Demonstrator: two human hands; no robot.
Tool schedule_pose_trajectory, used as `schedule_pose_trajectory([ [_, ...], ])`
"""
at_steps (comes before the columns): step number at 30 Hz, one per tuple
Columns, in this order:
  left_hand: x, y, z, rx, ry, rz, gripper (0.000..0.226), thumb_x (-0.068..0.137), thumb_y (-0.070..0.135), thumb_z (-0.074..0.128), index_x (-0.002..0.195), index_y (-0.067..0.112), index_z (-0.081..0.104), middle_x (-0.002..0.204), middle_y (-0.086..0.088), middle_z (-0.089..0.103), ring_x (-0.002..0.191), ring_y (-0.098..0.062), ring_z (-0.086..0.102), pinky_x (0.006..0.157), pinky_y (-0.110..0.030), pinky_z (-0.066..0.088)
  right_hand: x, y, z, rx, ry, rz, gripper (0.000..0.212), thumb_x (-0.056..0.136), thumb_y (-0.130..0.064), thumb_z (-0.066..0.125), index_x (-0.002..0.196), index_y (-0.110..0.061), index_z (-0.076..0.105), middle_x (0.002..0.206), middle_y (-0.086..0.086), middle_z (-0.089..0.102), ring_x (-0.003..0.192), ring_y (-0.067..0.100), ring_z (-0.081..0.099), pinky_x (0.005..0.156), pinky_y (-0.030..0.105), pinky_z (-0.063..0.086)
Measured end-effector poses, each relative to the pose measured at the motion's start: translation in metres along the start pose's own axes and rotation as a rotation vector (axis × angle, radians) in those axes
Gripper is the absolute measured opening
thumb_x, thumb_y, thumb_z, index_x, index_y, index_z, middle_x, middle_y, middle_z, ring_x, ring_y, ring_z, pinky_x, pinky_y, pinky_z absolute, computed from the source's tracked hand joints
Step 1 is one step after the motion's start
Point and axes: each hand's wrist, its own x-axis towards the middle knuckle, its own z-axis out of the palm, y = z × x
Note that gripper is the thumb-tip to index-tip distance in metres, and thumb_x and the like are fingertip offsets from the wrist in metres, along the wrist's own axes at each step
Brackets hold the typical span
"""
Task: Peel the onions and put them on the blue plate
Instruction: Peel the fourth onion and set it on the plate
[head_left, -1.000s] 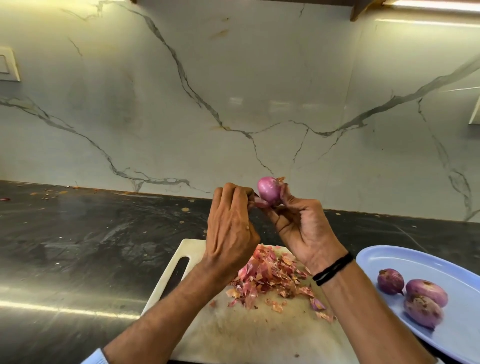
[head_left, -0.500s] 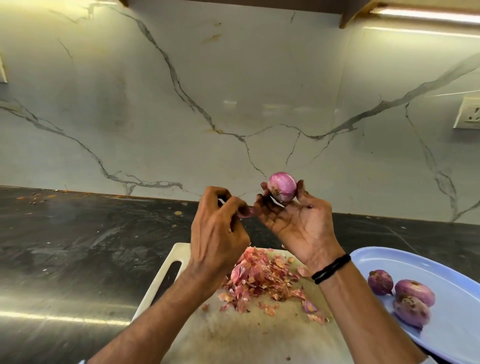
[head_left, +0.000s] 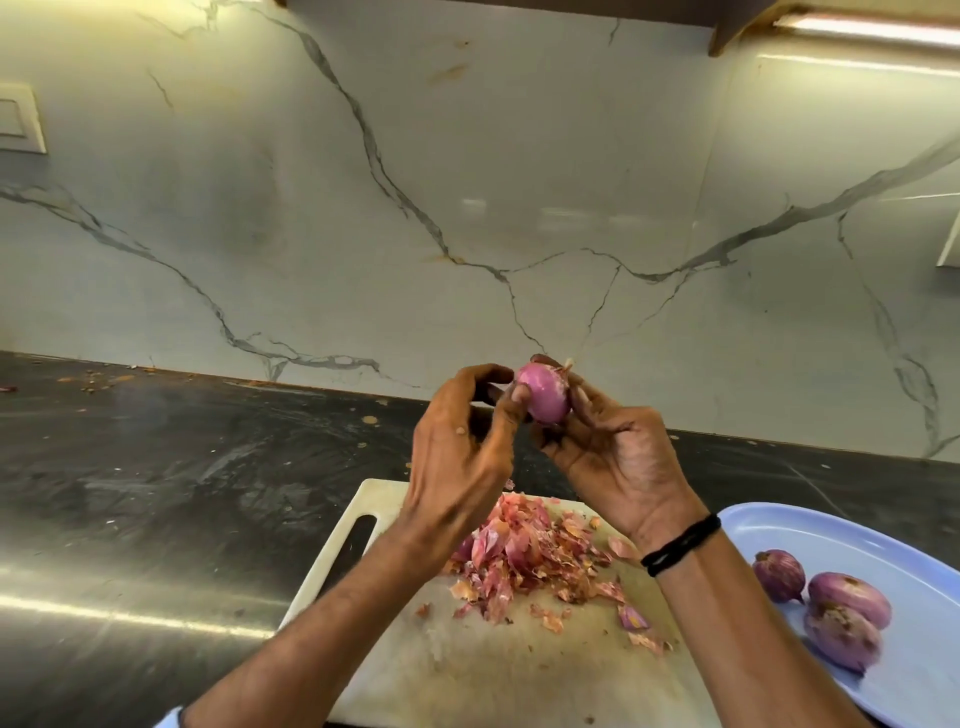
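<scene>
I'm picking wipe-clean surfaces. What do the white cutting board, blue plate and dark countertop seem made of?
White cutting board: likely plastic, matte, stained and scuffed.
Blue oval plate: plastic or melamine by its look, smooth with a soft sheen.
Dark countertop: apparently polished stone, mottled grey, reflecting a bright light streak.

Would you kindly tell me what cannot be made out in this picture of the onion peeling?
Head view only:
- Onion far side: hidden by the right hand's fingers and left hand's thumb; leftover skin unknown.
- Blue plate: cut off by right and bottom edges; its full load unseen.
- Cutting board near end: covered by both forearms.
</scene>
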Motion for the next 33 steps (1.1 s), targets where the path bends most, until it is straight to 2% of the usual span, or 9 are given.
schedule_pose_trajectory([
  [3,0.0015,-0.0017,0.0014,0.028,-0.005,0.028,0.041,0.094,0.034,0.067,0.130,0.025,0.053,0.114,0.007,0.063,0.095,-0.002,0.064,0.077,-0.014,0.055,0.0007,0.0012,0.0024,-0.030,-0.004,-0.032,0.040,0.086,-0.002,0.052,0.124,0.004,0.064,0.128,0.026,0.063,0.106,0.032,0.065,0.096,0.038,0.055],
  [7,0.0009,0.0009,0.0020,-0.048,0.013,0.040,0.049,0.085,0.021,0.079,0.126,0.025,0.053,0.111,0.011,0.064,0.092,0.000,0.065,0.079,-0.013,0.053,0.0013,0.0000,0.0030,-0.030,0.043,-0.073,0.033,0.089,-0.004,0.055,0.119,0.005,0.064,0.120,0.020,0.067,0.097,0.024,0.068,0.076,0.027,0.059],
  [10,0.0010,-0.0002,0.0024,-0.056,0.057,0.073,0.053,0.081,0.015,0.082,0.125,0.022,0.054,0.108,0.010,0.066,0.093,-0.001,0.067,0.083,-0.014,0.054,0.0003,0.0025,0.0043,-0.057,0.043,-0.053,0.027,0.098,-0.007,0.051,0.121,0.000,0.064,0.112,0.018,0.070,0.088,0.020,0.069,0.069,0.025,0.058],
  [15,0.0020,-0.0013,0.0026,-0.053,0.041,0.089,0.063,0.078,0.017,0.086,0.129,0.024,0.050,0.107,0.006,0.066,0.094,-0.002,0.068,0.084,-0.010,0.052,-0.0006,0.0035,0.0058,-0.121,0.051,-0.064,0.029,0.100,-0.015,0.052,0.122,-0.002,0.065,0.107,0.017,0.071,0.080,0.017,0.069,0.063,0.022,0.056],
  [21,0.0046,-0.0015,-0.0002,-0.104,-0.014,0.056,0.060,0.078,0.022,0.085,0.127,0.022,0.051,0.120,0.005,0.064,0.102,-0.004,0.066,0.087,-0.013,0.053,0.0012,0.0040,0.0061,-0.195,0.079,-0.106,0.040,0.090,-0.029,0.061,0.119,-0.001,0.067,0.105,0.019,0.072,0.075,0.017,0.068,0.060,0.020,0.057],
  [24,0.0028,0.0001,0.0004,-0.095,-0.010,0.031,0.063,0.073,0.027,0.087,0.121,0.027,0.047,0.115,0.010,0.062,0.097,0.002,0.065,0.081,-0.008,0.051,0.0008,0.0035,0.0046,-0.247,0.081,-0.107,0.046,0.088,-0.038,0.060,0.113,-0.002,0.071,0.106,0.020,0.072,0.078,0.017,0.069,0.059,0.019,0.056],
  [26,0.0021,-0.0001,0.0001,-0.090,0.025,0.018,0.064,0.068,0.033,0.088,0.117,0.028,0.046,0.110,0.009,0.062,0.095,0.002,0.065,0.078,-0.008,0.052,-0.0003,0.0021,0.0040,-0.232,0.037,-0.090,0.043,0.090,-0.034,0.059,0.115,0.001,0.069,0.111,0.022,0.070,0.080,0.018,0.068,0.061,0.018,0.055],
  [29,0.0030,-0.0016,-0.0014,-0.073,0.053,0.038,0.063,0.067,0.044,0.084,0.116,0.028,0.048,0.109,0.008,0.062,0.093,-0.004,0.066,0.078,-0.015,0.055,-0.0018,0.0019,0.0058,-0.221,-0.034,-0.075,0.038,0.090,-0.015,0.058,0.122,0.006,0.062,0.106,0.021,0.068,0.072,0.012,0.065,0.063,0.017,0.055],
  [33,0.0036,-0.0052,-0.0002,-0.043,0.009,0.139,0.055,0.077,0.035,0.082,0.121,0.019,0.054,0.111,0.003,0.063,0.096,-0.007,0.065,0.084,-0.016,0.054,-0.0013,0.0029,0.0059,-0.197,0.015,-0.060,0.047,0.094,-0.029,0.056,0.127,0.004,0.060,0.102,0.020,0.068,0.064,0.011,0.063,0.071,0.028,0.053],
])
